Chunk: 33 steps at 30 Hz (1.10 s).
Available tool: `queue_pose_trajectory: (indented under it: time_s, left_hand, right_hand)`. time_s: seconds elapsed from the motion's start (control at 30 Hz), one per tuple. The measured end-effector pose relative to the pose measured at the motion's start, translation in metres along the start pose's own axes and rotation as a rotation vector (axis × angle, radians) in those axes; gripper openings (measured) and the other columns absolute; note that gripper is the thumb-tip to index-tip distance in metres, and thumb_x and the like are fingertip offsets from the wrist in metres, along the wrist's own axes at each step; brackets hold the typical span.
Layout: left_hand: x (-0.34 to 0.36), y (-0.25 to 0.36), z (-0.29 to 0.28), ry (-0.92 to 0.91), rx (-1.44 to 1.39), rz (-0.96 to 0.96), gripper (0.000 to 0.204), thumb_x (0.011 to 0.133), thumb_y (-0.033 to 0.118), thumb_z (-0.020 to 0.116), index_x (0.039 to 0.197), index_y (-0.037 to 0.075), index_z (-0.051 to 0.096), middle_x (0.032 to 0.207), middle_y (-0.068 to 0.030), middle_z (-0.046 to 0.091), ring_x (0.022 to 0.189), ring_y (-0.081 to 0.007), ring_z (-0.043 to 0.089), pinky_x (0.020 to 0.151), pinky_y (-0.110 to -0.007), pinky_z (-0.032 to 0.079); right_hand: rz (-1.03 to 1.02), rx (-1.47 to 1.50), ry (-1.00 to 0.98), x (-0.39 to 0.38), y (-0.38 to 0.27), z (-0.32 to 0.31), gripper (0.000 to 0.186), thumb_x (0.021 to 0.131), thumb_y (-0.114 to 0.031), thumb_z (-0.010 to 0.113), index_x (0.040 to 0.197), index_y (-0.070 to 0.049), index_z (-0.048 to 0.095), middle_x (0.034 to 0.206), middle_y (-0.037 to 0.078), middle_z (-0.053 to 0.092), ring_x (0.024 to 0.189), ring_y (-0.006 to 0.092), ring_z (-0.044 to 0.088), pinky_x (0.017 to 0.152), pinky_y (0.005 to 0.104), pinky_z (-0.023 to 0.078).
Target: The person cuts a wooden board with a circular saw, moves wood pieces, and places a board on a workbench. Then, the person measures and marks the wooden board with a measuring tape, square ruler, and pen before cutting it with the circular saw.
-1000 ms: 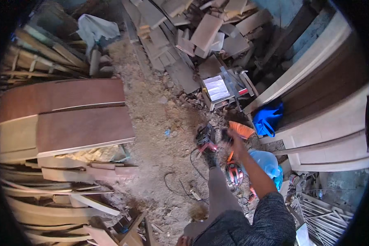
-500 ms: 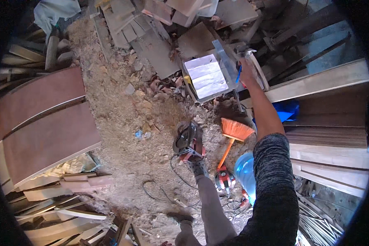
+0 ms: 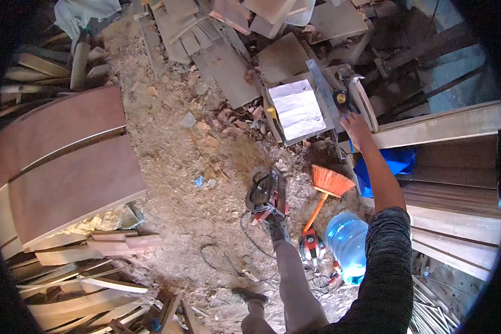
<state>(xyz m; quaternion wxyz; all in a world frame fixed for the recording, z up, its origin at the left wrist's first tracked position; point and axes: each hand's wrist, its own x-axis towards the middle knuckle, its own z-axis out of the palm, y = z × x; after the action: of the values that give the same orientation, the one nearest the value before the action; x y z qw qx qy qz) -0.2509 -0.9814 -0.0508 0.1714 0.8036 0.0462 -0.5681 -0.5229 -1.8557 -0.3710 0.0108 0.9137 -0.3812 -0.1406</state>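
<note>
My right hand [image 3: 357, 132] reaches out over the near right edge of a low work surface, its fingers drawn together. A bit of blue shows at the fingertips; what they hold, if anything, is too small to make out. Just beyond the fingers sits a yellow-and-black tape measure [image 3: 340, 97]. Left of it runs a long grey metal ruler [image 3: 320, 83]. Beside that lies a creased white sheet of paper [image 3: 296, 108], with a yellow-handled tool [image 3: 274, 116] along its left edge. My left hand is out of view.
An orange broom [image 3: 331, 181], a blue water jug [image 3: 345, 245] and a red-and-black power tool [image 3: 312, 247] are near my legs. A corded circular saw [image 3: 266, 195] rests before my foot. Stacked boards [image 3: 451, 172], a blue bag [image 3: 387, 164], brown panels [image 3: 75, 189] and wood scraps [image 3: 89, 300] flank the dirt floor.
My right hand has drawn back toward me, and the tape measure now shows beyond it. The whole view has shifted slightly, bringing more of the water jug into sight.
</note>
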Motion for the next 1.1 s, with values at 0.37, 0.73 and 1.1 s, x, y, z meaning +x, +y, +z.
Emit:
queue_pose_trajectory:
  time_s: [0.37, 0.73, 1.1]
  left_hand:
    - [-0.068, 0.020, 0.011, 0.189, -0.225, 0.131, 0.045, 0.105, 0.030, 0.063, 0.142, 0.005, 0.058, 0.123, -0.0121, 0.071, 0.115, -0.0216, 0.065, 0.100, -0.036, 0.051]
    - [-0.164, -0.132, 0.023, 0.354, -0.833, 0.391, 0.067, 0.110, 0.056, 0.038, 0.152, 0.005, 0.048, 0.138, -0.0099, 0.063, 0.129, -0.0223, 0.058, 0.110, -0.040, 0.043]
    - [-0.413, -0.413, -0.014, 0.705, -1.929, 0.981, 0.078, 0.108, 0.064, 0.026, 0.156, 0.004, 0.037, 0.143, -0.0168, 0.060, 0.134, -0.0304, 0.056, 0.116, -0.045, 0.041]
  right_hand:
    - [0.231, 1.769, 0.206, -0.123, -0.173, -0.193, 0.022, 0.111, -0.034, 0.049, 0.106, -0.016, 0.060, 0.072, -0.008, 0.036, 0.069, 0.0032, 0.037, 0.061, 0.0254, 0.032]
    - [-0.987, 1.448, -0.363, -0.503, -0.581, -0.443, 0.029, 0.083, -0.016, 0.080, 0.106, -0.004, 0.065, 0.104, 0.022, 0.063, 0.097, 0.0395, 0.065, 0.086, 0.0480, 0.052]
    - [-2.074, 0.831, -0.715, -0.846, -0.778, -0.487, 0.038, 0.074, -0.001, 0.078, 0.108, -0.004, 0.060, 0.124, 0.025, 0.063, 0.121, 0.0451, 0.060, 0.102, 0.0476, 0.050]
